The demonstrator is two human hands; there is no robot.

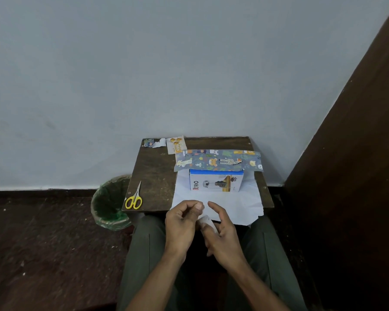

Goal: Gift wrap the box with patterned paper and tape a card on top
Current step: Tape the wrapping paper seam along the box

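Observation:
A white box (216,182) with a blue top stands on the white underside of the wrapping paper (234,205), which is spread over a small brown table (153,176). The paper's patterned far flap (218,161) lies folded over the box's back edge. A white card (176,144) with gold ornaments lies at the table's far left. In front of the table, above my lap, my right hand (225,232) holds a pale tape roll (206,221). My left hand (182,221) has curled fingers and pinches at the tape's end beside the roll.
Yellow-handled scissors (134,198) lie at the table's near left corner. A torn paper scrap (154,142) sits at the far left corner. A bin with a green liner (110,203) stands on the floor to the left. A dark wooden panel (357,153) rises on the right.

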